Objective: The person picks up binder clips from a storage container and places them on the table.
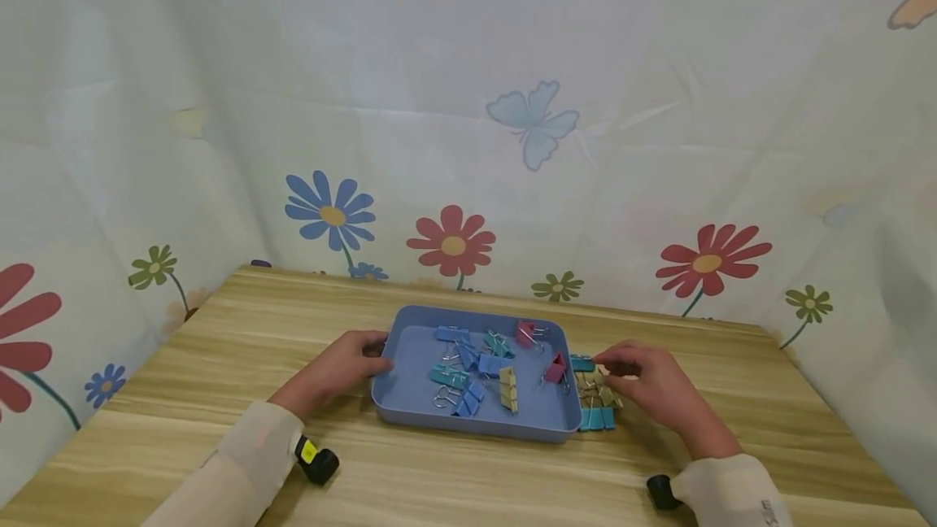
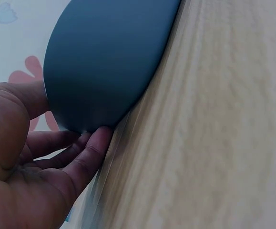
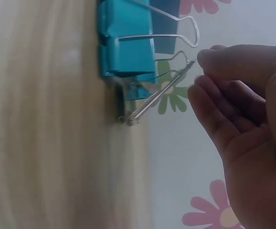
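A shallow blue tray [image 1: 476, 424] lies on the table with several binder clips in blue, teal, yellow and dark pink. My left hand [image 1: 344, 366] grips its left end, thumb over the rim and fingers around the outside of the wall [image 2: 104, 62]. Just beyond the right end, a teal binder clip [image 1: 598, 419], a yellow binder clip [image 1: 609, 393] and another teal one [image 1: 582, 363] sit close together. Over these is my right hand [image 1: 655, 387], fingers bent loosely. In the right wrist view a wire handle [image 3: 159, 95] reaches up to its fingertips, with a gap between thumb and fingers.
The wood-grain table [image 1: 410, 478] extends on both sides of the tray. Behind it hangs a pale curtain [image 1: 395, 145] printed with flowers and butterflies. Each sleeve carries a small black camera near the wrist, the left one [image 1: 319, 464] beside the tray's front left corner.
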Action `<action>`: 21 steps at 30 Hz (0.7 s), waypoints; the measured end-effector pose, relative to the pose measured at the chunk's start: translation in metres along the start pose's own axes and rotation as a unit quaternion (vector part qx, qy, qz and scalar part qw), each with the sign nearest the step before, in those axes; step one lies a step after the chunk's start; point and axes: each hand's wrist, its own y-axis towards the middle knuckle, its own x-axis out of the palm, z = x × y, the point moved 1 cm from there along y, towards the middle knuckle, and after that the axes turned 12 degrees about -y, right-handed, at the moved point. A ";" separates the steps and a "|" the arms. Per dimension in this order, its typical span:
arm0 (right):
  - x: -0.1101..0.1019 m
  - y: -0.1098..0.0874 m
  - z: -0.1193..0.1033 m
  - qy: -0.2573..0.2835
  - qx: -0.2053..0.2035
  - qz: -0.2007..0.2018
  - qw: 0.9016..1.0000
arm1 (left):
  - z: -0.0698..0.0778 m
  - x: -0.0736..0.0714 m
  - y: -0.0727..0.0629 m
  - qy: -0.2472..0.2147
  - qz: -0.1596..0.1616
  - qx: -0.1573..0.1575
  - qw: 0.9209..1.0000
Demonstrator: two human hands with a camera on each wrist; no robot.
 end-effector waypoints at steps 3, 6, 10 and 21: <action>-0.002 -0.001 -0.001 -0.003 -0.014 0.019 1.000 | -0.001 0.000 0.001 0.001 0.000 0.001 1.000; -0.004 -0.001 -0.003 -0.007 -0.026 0.035 0.999 | -0.001 -0.001 0.002 0.001 -0.001 0.002 1.000; -0.006 0.000 -0.006 -0.011 -0.033 0.051 0.998 | -0.001 -0.001 0.002 -0.001 -0.001 0.002 1.000; -0.009 -0.002 -0.016 -0.009 -0.037 0.087 0.995 | -0.002 0.000 0.001 0.001 -0.001 0.002 1.000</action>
